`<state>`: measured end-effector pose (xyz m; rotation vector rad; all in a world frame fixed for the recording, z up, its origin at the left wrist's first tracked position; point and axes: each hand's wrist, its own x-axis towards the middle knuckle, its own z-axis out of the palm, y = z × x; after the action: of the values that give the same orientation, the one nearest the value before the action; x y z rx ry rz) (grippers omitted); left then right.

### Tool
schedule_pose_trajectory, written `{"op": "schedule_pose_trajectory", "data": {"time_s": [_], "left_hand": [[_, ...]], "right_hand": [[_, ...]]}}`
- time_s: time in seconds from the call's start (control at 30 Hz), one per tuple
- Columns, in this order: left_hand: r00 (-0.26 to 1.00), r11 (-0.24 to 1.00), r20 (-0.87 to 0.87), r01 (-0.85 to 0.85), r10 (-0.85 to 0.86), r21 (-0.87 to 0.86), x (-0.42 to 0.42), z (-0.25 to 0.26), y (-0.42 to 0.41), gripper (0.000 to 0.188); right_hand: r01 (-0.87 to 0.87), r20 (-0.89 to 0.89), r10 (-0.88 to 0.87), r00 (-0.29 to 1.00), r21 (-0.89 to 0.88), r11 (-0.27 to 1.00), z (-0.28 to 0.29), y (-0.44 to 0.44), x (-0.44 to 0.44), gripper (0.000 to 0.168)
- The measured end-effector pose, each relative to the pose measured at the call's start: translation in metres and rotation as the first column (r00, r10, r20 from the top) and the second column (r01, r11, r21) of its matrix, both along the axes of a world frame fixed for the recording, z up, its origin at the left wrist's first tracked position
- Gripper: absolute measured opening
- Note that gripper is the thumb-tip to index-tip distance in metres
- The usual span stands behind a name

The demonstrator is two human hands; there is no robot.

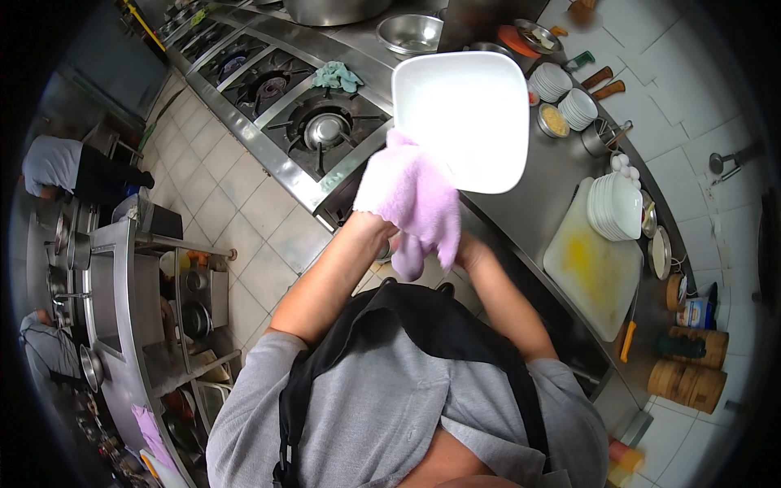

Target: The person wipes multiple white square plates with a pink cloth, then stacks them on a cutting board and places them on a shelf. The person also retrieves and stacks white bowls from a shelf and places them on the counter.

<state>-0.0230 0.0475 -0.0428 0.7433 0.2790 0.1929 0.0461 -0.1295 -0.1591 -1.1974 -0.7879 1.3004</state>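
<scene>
A white square dish (462, 122) is held up in front of me, over the edge of the steel counter. A pink towel (410, 189) covers the near left corner of the dish and hangs down between my arms. My left hand (385, 227) is mostly hidden under the towel and grips the dish's corner through it. Beside the towel's lower right edge is my right hand (470, 251), blurred, its fingers hidden behind the cloth.
Gas burners (326, 131) and a green cloth (337, 77) lie ahead left. On the right counter (506, 210) are a stained cutting board (595, 268), stacked white dishes (613, 206) and an orange-handled knife (627, 341). Steel shelving (131, 287) and two people stand left.
</scene>
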Motion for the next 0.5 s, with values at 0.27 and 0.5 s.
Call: {"op": "schedule_pose_trajectory", "data": {"time_s": [0.27,0.5], "left_hand": [[0.886,0.834,-0.02,-0.428,0.463,0.347,-0.026,0.035,0.069,0.021],[0.796,0.601,-0.109,-0.352,0.596,0.717,-0.053,-0.026,0.096,0.018]], "right_hand": [[0.232,0.319,-0.036,0.947,-0.602,0.764,-0.094,-0.073,-0.04,0.044],[0.796,0.284,-0.744,0.604,-0.253,0.55,-0.03,-0.119,0.036,0.019]]}}
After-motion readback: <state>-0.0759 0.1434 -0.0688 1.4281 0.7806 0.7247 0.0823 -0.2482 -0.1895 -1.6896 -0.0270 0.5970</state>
